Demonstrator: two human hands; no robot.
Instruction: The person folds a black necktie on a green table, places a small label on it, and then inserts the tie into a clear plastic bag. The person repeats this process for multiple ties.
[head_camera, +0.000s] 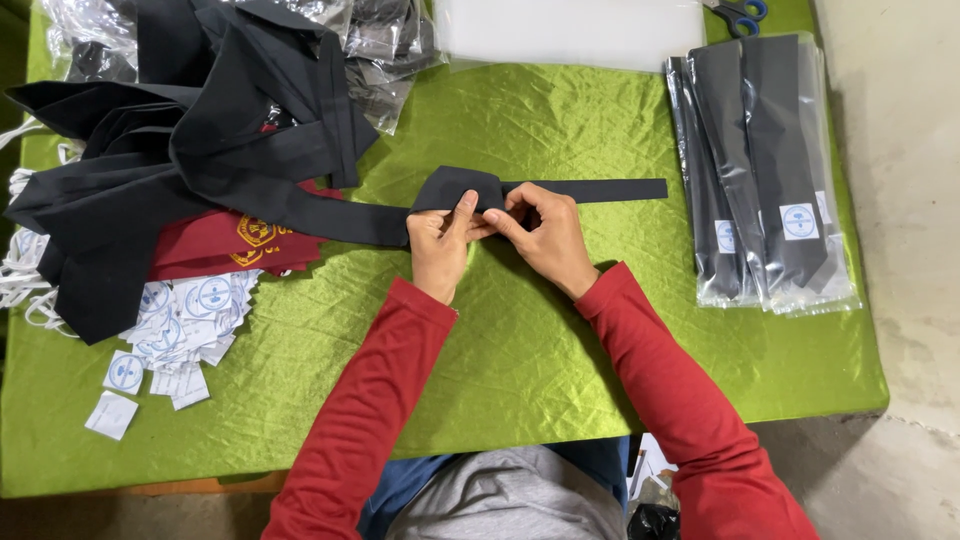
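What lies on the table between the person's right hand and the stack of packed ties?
In the head view, only bare green cloth and the narrow end of the black tie lie between the right hand and the packed ties.

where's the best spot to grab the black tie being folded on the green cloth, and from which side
Probably the folded knot end of the black tie, from the near edge. It is bunched thick there, and the left hand and right hand pinch it there. The narrow tail lies flat, offering less to grip.
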